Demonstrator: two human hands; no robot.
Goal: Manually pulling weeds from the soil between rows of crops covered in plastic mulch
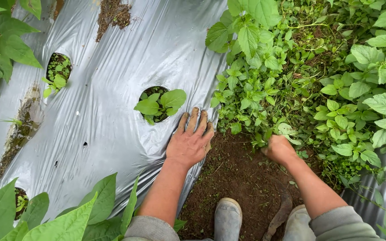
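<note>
Outdoor garden bed, silver plastic mulch (112, 89) on one side, a furrow of bare soil (235, 178) beside it. I see my left hand (190, 143) flat, fingers spread, pressing on the mulch edge; no object in it. Just ahead of its fingertips a seedling (161, 105) grows from a hole in the sheet. My right hand (280, 149) is closed into a fist at the near edge of the weeds (282, 89), seemingly gripping stems, but the hand is blurred and I can't tell exactly what it holds. Progress, judged from the ground: soil below both hands, toward my boots (228, 218), is already weed-free; the thick green patch ahead of and beyond the right hand is uncleared, so most of it remains. A dark curved thing (280, 214) lies between the boots, hard to make out. Boots and sleeves cut off at frame bottom. More holes with plants sit well beyond the left hand.
</note>
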